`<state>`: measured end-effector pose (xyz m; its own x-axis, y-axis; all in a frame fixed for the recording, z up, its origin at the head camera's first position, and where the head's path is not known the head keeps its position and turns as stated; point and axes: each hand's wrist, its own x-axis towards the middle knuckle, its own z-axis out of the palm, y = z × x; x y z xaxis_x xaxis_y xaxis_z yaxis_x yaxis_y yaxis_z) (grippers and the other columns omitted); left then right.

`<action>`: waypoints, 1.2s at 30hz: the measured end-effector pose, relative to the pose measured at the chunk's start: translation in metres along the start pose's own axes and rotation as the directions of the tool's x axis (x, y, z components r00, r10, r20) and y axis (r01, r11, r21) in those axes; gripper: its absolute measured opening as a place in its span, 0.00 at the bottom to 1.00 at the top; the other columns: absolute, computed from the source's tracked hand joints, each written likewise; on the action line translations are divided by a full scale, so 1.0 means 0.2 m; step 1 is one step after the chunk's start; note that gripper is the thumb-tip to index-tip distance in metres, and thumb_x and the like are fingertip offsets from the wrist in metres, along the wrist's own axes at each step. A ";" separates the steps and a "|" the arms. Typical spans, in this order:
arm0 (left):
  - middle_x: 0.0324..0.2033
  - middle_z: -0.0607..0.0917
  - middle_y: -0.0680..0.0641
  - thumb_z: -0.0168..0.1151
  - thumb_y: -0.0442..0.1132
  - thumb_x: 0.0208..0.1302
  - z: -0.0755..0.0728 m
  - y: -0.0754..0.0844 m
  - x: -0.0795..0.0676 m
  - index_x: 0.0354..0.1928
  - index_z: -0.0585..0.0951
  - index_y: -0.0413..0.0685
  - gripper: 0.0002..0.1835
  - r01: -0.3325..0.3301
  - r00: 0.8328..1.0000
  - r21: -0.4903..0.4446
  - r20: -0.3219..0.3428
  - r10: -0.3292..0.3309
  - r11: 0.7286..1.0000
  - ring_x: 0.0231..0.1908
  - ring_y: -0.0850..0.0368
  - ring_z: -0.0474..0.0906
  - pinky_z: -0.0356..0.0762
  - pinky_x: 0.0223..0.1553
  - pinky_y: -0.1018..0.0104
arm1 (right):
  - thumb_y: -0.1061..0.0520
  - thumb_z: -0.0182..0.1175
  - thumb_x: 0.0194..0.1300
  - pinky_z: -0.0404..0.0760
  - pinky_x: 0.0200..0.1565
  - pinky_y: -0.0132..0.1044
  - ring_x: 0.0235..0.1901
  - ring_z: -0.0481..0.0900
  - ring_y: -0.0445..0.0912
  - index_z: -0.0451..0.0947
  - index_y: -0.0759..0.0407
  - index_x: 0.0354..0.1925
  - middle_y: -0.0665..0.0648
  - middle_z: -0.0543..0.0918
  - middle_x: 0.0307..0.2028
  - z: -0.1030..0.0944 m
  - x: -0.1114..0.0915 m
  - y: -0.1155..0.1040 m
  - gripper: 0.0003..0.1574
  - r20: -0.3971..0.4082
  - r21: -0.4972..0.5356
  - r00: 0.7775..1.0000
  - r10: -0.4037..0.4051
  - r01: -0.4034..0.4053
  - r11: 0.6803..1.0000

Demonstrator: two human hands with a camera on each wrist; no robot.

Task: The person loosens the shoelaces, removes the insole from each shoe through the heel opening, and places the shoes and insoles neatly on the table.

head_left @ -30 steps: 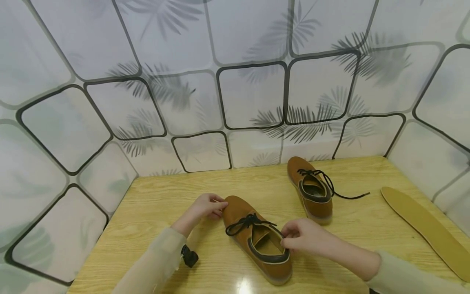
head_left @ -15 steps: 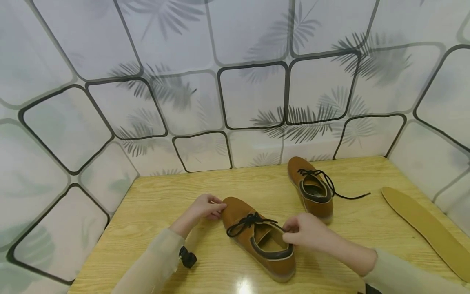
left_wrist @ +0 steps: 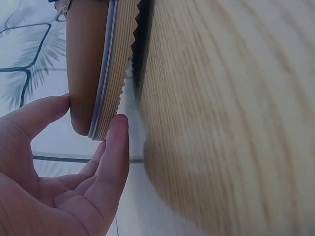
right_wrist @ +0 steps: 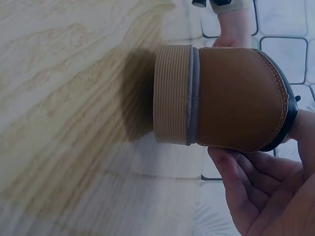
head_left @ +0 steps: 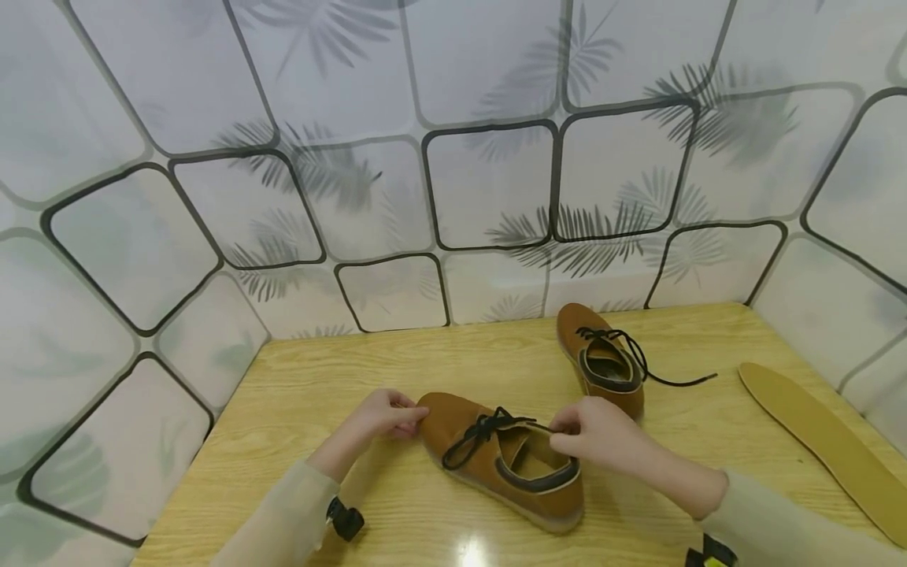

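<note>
A brown lace-up shoe [head_left: 460,429] with a tied black lace is held between my two hands, its toe to the left. At the toe, my left hand [head_left: 386,416] pinches it. The left wrist view shows the thumb on the upper and fingertips [left_wrist: 118,132] under the ridged sole [left_wrist: 110,98]. My right hand [head_left: 602,437] grips the far side of the shoe's collar near the heel, thumb at the opening. In the right wrist view, the heel [right_wrist: 236,98] faces the camera, with fingers along its side. The sole's shadow falls on the table beside it.
Behind the right hand stands a second brown shoe [head_left: 615,400], its black lace [head_left: 673,383] trailing right across the wooden table [head_left: 340,362]. A tan insole [head_left: 822,441] lies along the right edge. Patterned fabric walls [head_left: 489,189] enclose the back and sides.
The held shoe has turned, its toe swinging left and nearer and its heel moving right and away. Both hands have moved with it; the second shoe and insole stay put.
</note>
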<state>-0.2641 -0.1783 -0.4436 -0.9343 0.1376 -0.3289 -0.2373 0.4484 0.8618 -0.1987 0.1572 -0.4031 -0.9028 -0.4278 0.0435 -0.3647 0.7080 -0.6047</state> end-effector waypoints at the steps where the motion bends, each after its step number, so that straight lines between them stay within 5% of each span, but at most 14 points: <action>1: 0.29 0.83 0.41 0.68 0.39 0.57 0.00 0.00 -0.01 0.43 0.77 0.32 0.18 -0.002 1.000 -0.002 0.004 0.002 1.000 0.26 0.55 0.83 0.83 0.32 0.61 | 0.56 0.61 0.52 0.77 0.32 0.31 0.30 0.79 0.36 0.86 0.51 0.33 0.45 0.86 0.30 -0.01 0.00 0.00 0.09 0.002 -0.002 1.000 -0.003 0.003 1.000; 22: 0.27 0.83 0.42 0.68 0.40 0.57 -0.03 -0.11 -0.26 0.39 0.70 0.34 0.19 -0.047 0.985 -0.047 0.165 0.055 0.998 0.26 0.53 0.83 0.84 0.33 0.58 | 0.56 0.61 0.54 0.76 0.32 0.31 0.29 0.79 0.34 0.86 0.47 0.32 0.42 0.86 0.30 -0.04 0.07 0.02 0.08 0.011 -0.077 0.998 -0.062 0.063 0.995; 36: 0.26 0.84 0.43 0.69 0.43 0.56 -0.01 -0.16 -0.35 0.38 0.71 0.35 0.21 -0.077 0.979 -0.035 0.187 0.083 0.996 0.26 0.54 0.84 0.84 0.32 0.59 | 0.57 0.64 0.55 0.77 0.33 0.31 0.30 0.79 0.35 0.85 0.48 0.33 0.42 0.85 0.30 -0.03 0.08 0.07 0.06 0.023 -0.066 0.998 -0.051 0.052 0.996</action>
<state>-0.1916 -0.2040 -0.4473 -0.8845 0.3367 -0.3230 -0.1736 0.4051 0.8977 -0.2197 0.1624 -0.4062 -0.8777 -0.4760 0.0556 -0.4253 0.7201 -0.5482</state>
